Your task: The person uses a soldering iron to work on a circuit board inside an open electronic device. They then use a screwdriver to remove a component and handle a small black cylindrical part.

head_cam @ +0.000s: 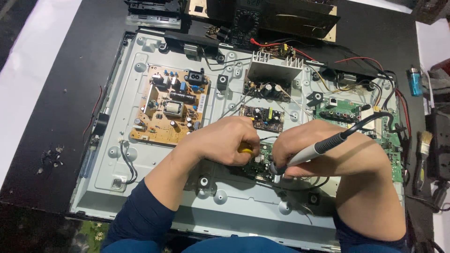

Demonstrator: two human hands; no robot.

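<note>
Mid-job: right hand (328, 152) clenched round soldering iron (311, 151), tip on small green board (257, 165); left hand (225, 139) grasping yellow tool (245, 150). Panel back open, boards exposed.

1 head view, close, looking steeply down

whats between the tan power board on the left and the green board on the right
In the head view, a small dark circuit board and a finned metal heatsink lie between the tan board and green board.
</note>
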